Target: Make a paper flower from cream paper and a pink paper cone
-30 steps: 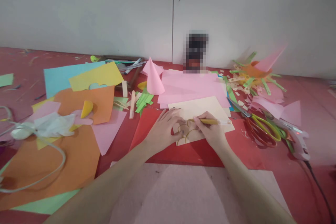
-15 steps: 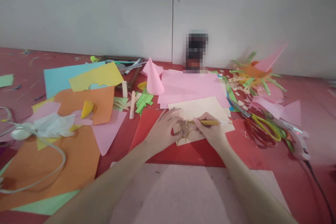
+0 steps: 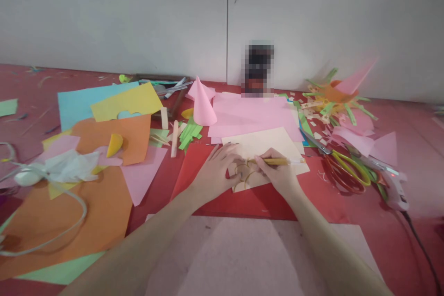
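Near: red sheet [image 3: 243, 206] | On it: cream sheet [image 3: 267, 138], your left hand [image 3: 217, 171] resting, fingers parted, on its left part; your right hand [image 3: 280, 173] clamped on yellow pen [image 3: 277, 162] | Right: scissors [image 3: 325, 150] | Far: pink sheets [image 3: 255, 113]; upright pink cone [image 3: 204, 107] to their left.

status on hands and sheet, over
Left hand resting on cream sheet. Right hand holding yellow pen. Curved lines on sheet. Scissors off right, untouched.

Left hand [image 3: 215, 172] palm-down, right hand [image 3: 280, 174] seemingly pinched, forearms [image 3: 149, 238] converging
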`<state>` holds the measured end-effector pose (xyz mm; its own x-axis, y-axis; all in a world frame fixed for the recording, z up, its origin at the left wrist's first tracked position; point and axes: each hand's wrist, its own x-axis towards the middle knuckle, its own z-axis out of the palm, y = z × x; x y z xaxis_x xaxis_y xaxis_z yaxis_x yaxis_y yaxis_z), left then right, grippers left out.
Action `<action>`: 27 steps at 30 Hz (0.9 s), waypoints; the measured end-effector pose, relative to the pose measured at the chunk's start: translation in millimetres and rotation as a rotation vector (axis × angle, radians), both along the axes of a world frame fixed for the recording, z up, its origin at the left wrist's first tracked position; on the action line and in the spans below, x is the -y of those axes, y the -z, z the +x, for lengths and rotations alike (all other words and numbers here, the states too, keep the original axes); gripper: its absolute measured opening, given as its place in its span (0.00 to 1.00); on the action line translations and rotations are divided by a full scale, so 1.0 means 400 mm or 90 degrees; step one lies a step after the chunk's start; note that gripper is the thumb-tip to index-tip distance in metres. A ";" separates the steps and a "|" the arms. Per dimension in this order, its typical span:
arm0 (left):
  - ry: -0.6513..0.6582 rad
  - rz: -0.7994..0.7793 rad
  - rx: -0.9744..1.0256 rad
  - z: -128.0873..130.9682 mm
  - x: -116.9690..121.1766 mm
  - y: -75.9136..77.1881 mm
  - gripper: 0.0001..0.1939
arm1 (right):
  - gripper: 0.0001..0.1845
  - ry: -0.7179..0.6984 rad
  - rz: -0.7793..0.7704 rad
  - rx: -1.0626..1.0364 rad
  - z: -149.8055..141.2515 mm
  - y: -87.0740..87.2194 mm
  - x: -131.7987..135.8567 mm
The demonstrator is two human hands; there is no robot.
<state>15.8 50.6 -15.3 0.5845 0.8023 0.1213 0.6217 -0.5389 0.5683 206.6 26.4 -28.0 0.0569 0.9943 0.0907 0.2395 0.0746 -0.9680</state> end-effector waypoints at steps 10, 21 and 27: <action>-0.004 -0.008 -0.008 0.002 0.000 -0.003 0.11 | 0.14 0.031 -0.005 0.036 -0.003 0.000 0.003; 0.007 -0.033 -0.010 -0.002 0.001 -0.007 0.11 | 0.14 0.061 0.005 0.069 -0.006 -0.013 0.006; 0.008 -0.025 -0.003 -0.001 0.002 -0.005 0.11 | 0.13 0.073 0.045 0.114 -0.010 -0.011 0.005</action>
<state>15.6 49.9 -13.2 0.5949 0.7990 0.0875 0.6176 -0.5241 0.5864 202.7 24.4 -23.8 0.1453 0.9732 0.1783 0.4179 0.1029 -0.9026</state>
